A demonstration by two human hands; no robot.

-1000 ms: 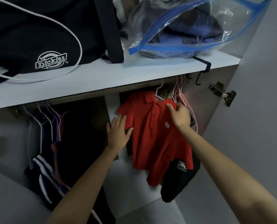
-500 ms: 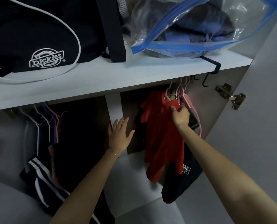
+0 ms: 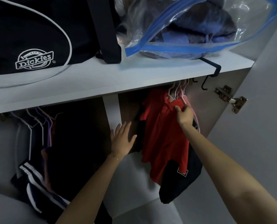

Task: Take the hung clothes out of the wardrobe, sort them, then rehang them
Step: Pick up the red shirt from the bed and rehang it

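A red polo shirt [image 3: 162, 138] hangs on a pale hanger [image 3: 173, 92] in the wardrobe's right compartment, turned edge-on. My right hand [image 3: 184, 115] pinches its collar near the hanger. Behind it hangs a dark garment [image 3: 179, 186] with a small white logo, on pink hangers. My left hand [image 3: 122, 139] is spread open with nothing in it, beside the white divider [image 3: 112, 109], apart from the red shirt. Dark clothes [image 3: 66, 143], one with white stripes, hang on several hangers in the left compartment.
A white shelf [image 3: 102, 78] runs above the rail, carrying a black Dickies bag [image 3: 29, 38] and a clear blue-edged storage bag [image 3: 191, 26] of clothes. A black hook [image 3: 210, 73] clips to the shelf edge. The open door [image 3: 255, 126] with a metal hinge [image 3: 231, 98] stands at right.
The red shirt swung from facing me to edge-on and slid right along the rail. My left hand let go of its sleeve and now hovers open.
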